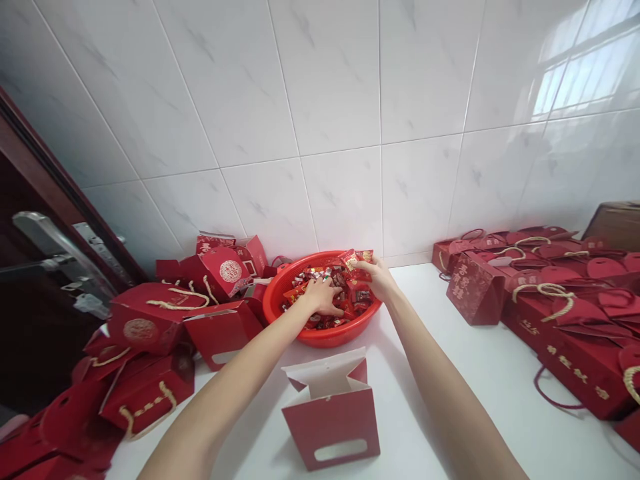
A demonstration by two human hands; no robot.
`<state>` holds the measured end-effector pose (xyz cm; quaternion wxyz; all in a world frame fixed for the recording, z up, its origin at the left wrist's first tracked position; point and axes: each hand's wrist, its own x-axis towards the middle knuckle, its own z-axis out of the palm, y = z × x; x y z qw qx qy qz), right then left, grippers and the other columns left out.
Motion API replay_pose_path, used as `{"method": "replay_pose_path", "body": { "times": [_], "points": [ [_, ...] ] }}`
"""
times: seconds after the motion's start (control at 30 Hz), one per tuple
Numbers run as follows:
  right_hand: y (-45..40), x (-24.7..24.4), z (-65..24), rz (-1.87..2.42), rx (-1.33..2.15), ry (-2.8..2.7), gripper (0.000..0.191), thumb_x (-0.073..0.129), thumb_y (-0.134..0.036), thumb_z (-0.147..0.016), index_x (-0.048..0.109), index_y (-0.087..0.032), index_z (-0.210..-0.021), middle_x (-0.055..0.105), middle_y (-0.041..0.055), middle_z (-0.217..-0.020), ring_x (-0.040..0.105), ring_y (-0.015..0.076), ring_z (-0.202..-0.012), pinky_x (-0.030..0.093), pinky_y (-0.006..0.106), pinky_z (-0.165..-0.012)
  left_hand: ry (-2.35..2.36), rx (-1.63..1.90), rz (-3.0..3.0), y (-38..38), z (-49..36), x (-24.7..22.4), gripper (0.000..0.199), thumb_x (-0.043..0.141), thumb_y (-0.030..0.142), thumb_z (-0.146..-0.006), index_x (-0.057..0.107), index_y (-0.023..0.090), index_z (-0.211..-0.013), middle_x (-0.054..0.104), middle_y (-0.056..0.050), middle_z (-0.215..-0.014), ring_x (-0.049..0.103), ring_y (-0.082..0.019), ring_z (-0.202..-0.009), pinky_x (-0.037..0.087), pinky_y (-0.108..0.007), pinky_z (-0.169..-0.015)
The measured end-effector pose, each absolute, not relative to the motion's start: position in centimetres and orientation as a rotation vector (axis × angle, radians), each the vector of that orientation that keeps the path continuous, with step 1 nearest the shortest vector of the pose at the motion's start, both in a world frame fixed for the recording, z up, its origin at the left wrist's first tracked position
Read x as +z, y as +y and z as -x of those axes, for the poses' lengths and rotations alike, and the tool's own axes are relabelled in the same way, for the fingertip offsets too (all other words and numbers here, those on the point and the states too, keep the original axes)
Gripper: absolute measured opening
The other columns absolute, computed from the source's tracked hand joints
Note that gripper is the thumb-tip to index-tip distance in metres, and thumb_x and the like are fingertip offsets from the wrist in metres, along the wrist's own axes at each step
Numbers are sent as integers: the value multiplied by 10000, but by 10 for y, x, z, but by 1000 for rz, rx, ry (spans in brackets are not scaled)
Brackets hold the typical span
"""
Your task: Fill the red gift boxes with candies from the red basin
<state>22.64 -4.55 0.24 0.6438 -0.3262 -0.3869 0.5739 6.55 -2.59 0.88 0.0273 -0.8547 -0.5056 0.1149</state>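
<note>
A round red plastic basket point(327, 339) holds a heap of small wrapped candies point(360, 308), mostly red. My left hand point(323, 295) reaches into it, fingers apart and resting on the candies. Over the basket's right rim, my right hand point(379, 277) pinches red and gold candy packets point(356, 260) between thumb and fingers. In front of the basket, between my forearms, stands an open red gift box point(333, 430) with a white inside and a pale oval slot on its front. Its top flaps stand up, and the part of its inside that shows is bare.
Red gift boxes with rope handles point(145, 320) are piled on the left beside a dark door with a metal handle point(55, 240). Rows of closed red boxes point(555, 333) fill the right of the white table point(420, 333). A tiled wall point(340, 193) rises behind the basket.
</note>
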Motion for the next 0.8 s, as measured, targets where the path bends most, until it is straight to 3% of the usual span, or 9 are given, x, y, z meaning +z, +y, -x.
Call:
{"method": "replay_pose_path", "body": {
  "times": [0.07,0.17,0.33,0.47,0.67,0.8],
  "points": [
    [-45,1,-226,731,1305,-885,278,779,-226,-586,654,-200,-833,706,-5,-755,661,154,-646,533,229,-465,-1621,313,2645,-25,-66,10,734,739,524,-691,601,243,-1355,526,-169,-1434,506,-415,-1294,395,-529,-1070],
    [-43,0,-226,736,1307,-892,285,777,-232,-583,646,-205,-835,706,-10,-750,657,153,-626,519,226,-448,-1669,206,2690,-21,-63,11,484,725,367,-718,708,195,-1170,622,-161,-1312,627,-375,-1138,492,-461,-961],
    [-43,1,-226,718,1296,-904,294,796,-235,-586,632,-199,-827,703,-13,-747,664,151,-626,549,245,-503,-1717,62,2763,-8,-51,7,199,654,200,-747,764,186,-913,760,-95,-1004,704,-279,-964,529,-336,-855],
    [-44,3,-226,730,1301,-892,284,796,-238,-578,652,-191,-819,710,-9,-750,654,142,-616,548,240,-515,-1741,-93,2857,2,-39,2,214,601,143,-747,780,170,-861,779,-58,-866,720,-231,-900,531,-273,-811],
    [-43,3,-225,726,1289,-894,273,783,-227,-568,660,-197,-809,716,-5,-740,655,152,-623,536,245,-521,-1718,-111,3001,-1,-36,3,261,639,219,-698,794,204,-908,790,-36,-925,720,-240,-904,532,-271,-804],
    [-44,3,-224,707,1293,-895,272,774,-224,-562,659,-195,-807,719,-7,-733,665,152,-636,553,255,-568,-1627,117,3029,-12,-43,8,567,766,309,-571,743,224,-1131,753,-73,-1122,693,-297,-998,520,-298,-820]
  ]
}}
